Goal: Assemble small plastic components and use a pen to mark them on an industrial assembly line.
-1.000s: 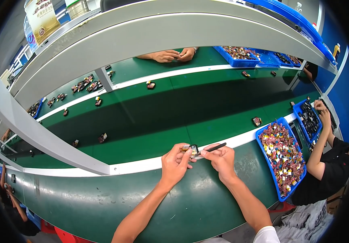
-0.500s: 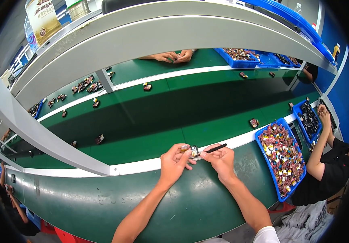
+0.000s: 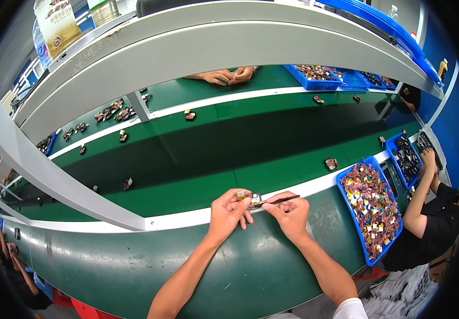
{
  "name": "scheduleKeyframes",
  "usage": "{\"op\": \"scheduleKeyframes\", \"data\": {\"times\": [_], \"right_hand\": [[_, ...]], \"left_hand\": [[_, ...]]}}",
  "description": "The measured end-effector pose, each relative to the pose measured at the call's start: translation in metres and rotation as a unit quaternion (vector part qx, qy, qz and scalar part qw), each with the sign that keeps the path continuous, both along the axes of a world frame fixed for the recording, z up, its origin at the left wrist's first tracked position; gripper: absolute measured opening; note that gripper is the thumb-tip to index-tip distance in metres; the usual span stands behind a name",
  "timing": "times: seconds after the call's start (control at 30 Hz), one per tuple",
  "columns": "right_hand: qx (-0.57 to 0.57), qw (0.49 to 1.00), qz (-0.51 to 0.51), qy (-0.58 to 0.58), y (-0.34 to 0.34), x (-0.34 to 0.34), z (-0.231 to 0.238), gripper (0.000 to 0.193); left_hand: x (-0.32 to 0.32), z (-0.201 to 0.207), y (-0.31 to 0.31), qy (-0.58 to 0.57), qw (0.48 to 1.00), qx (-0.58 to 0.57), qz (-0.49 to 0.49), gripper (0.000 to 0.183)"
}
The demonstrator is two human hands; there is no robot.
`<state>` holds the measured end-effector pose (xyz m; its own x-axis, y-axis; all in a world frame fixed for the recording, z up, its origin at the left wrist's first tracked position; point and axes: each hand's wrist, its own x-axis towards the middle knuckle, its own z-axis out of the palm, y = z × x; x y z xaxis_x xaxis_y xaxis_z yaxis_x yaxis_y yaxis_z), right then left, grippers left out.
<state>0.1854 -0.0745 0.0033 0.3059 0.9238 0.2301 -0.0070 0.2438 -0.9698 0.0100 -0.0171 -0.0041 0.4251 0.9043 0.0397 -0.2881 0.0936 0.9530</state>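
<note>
My left hand point(image 3: 225, 215) is closed on a small black electronic unit point(image 3: 255, 199), held above the white rail at the bench's near edge. A small yellow and silver part point(image 3: 241, 195) shows by its fingertips, next to the unit. In my right hand point(image 3: 292, 218) are slim black tweezers point(image 3: 288, 199), pinched between thumb and fingers. Their tip end meets the unit near my left thumb. My fingers hide part of the unit and the exact contact.
At my right a blue tray point(image 3: 354, 224) holds many small pink, white and yellow wired parts. Beyond it a co-worker's hands point(image 3: 428, 158) are at a tray of black pieces. Scattered units lie on the green belt point(image 3: 224, 186). A grey beam point(image 3: 197, 50) crosses overhead; another person's hands point(image 3: 229, 77) work opposite.
The tweezers have turned and look thinner, lying slightly flatter. My hands stay almost in place. Units on the belt have shifted a little left. The co-worker's hands at right have lowered slightly.
</note>
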Motion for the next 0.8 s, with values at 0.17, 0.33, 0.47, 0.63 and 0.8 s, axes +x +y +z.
{"op": "scheduleKeyframes", "data": {"times": [0.17,0.33,0.47,0.63,0.8], "right_hand": [[0.000,1.000,0.002,-0.023,-0.0013,-0.0002,0.0016,0.009],[-0.002,1.000,0.000,-0.024,-0.0015,-0.0022,0.0020,0.009],[0.001,0.999,0.004,-0.038,-0.0012,0.0001,0.0012,0.009],[-0.001,0.999,0.002,-0.043,-0.0005,0.0014,0.0025,0.009],[-0.014,0.999,0.005,-0.034,-0.0014,0.0006,0.0050,0.009]], "left_hand": [[0.0011,0.0013,-0.0006,-0.006,1.000,0.000,-0.002,0.022],[0.0005,0.0002,-0.0006,-0.008,1.000,-0.003,-0.004,0.022],[0.0008,0.0003,-0.0011,-0.011,1.000,0.001,-0.005,0.021],[0.0007,-0.0008,-0.0014,-0.012,1.000,0.006,-0.008,0.020],[0.0002,-0.0011,-0.0013,-0.011,1.000,0.004,-0.003,0.019]]}}
